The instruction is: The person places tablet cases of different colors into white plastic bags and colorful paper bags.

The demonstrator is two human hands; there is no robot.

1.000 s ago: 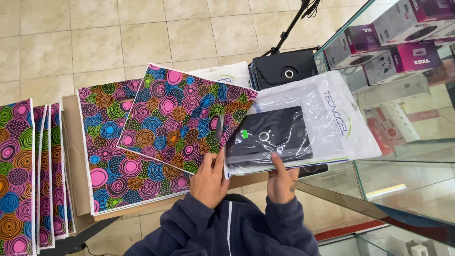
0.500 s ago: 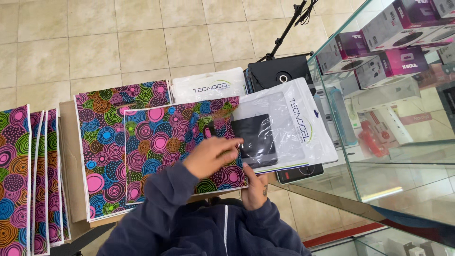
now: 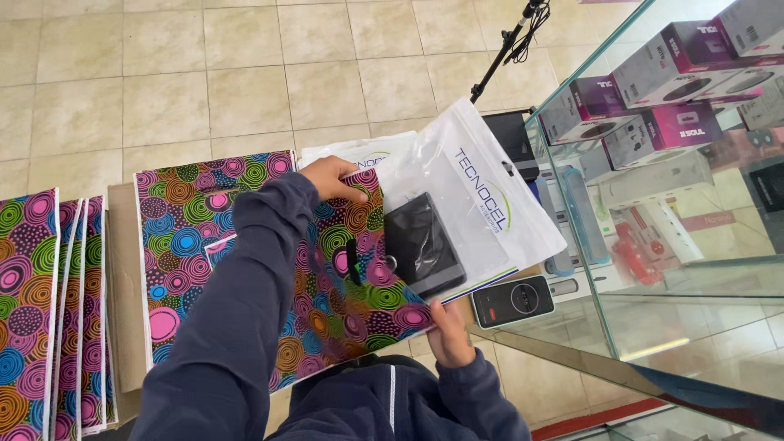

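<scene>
My left hand (image 3: pixel 333 178) grips the top edge of a colourful circle-patterned bag (image 3: pixel 343 278), its navy sleeve stretched across the bag. My right hand (image 3: pixel 447 331) holds the bag's lower right corner together with the bottom edge of a clear plastic pouch (image 3: pixel 474 196) that contains a black flat item (image 3: pixel 420 243). The pouch lies tilted on top of the bag, its lower left part against the bag's opening.
More patterned bags (image 3: pixel 184 220) lie flat on a cardboard surface (image 3: pixel 122 286), with a stack (image 3: pixel 49 310) at the left. A black device (image 3: pixel 513 300) rests by a glass display case (image 3: pixel 678 163) full of boxes. A stand (image 3: pixel 502 49) rises from the tiled floor.
The left hand moved from the bag's middle up to its top edge. The pouch swung to a steeper tilt, and the right hand shifted to the bag's lower right corner.
</scene>
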